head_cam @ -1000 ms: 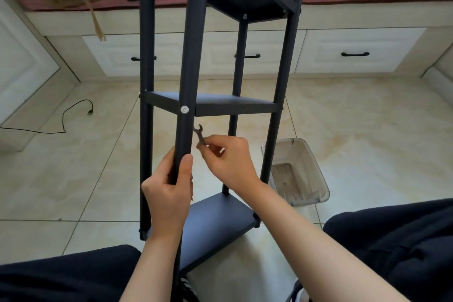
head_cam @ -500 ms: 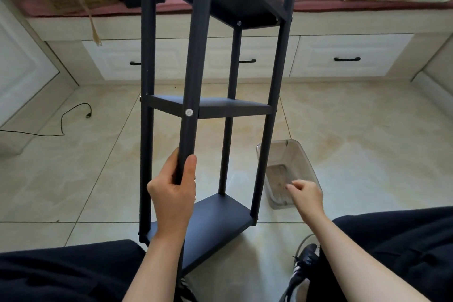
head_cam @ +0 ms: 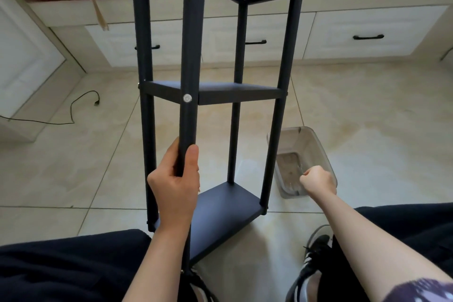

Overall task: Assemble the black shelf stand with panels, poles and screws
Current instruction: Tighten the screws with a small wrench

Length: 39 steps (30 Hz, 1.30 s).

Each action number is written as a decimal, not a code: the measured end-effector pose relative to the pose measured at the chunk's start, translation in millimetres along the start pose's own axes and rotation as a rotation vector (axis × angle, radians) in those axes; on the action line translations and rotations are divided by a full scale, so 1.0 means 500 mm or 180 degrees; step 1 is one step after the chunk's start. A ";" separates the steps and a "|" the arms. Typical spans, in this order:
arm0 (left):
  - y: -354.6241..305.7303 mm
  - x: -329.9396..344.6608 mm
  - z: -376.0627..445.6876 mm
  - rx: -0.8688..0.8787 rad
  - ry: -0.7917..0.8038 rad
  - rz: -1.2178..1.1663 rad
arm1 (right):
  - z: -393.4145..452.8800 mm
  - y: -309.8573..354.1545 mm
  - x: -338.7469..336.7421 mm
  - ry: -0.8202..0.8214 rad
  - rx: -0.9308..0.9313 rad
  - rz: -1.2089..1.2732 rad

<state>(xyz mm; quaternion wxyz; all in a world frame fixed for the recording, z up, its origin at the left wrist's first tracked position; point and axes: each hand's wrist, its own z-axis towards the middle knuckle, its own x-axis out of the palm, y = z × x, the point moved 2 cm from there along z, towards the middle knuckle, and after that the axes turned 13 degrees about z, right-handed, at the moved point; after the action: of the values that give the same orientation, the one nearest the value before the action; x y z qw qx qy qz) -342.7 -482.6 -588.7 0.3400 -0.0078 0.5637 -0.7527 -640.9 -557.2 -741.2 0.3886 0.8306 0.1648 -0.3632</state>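
Shelf stand (head_cam: 213, 95) stands upright on the tile floor (head_cam: 367, 105) between your knees, three panels fitted on four poles. Tall, narrow, probably light and rigid, so it will likely tip easily; hold a pole low. Your left hand (head_cam: 175, 179) wraps the near pole (head_cam: 190, 56) below the silver screw (head_cam: 187, 98). Clear plastic bin (head_cam: 297, 154) sits just right of the base. Your right hand (head_cam: 318, 179) hangs over it, fingers curled; whether it holds anything, can't tell. Loose cable (head_cam: 73, 110) lies well left, out of the way.

Right hand (head_cam: 318, 179) left the pole w/ wrench, now fisted over plastic bin (head_cam: 316, 144).
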 end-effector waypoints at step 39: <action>-0.012 -0.008 -0.050 0.0187 0.0254 0.0336 | -0.072 0.369 -0.374 0.1144 -0.0843 0.1958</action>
<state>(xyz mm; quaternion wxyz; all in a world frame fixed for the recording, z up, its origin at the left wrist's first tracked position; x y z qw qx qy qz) -352.7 -458.8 -591.3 0.3566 0.0620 0.5541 -0.7496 -648.8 -646.7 -491.8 0.5485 0.8342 0.0188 -0.0537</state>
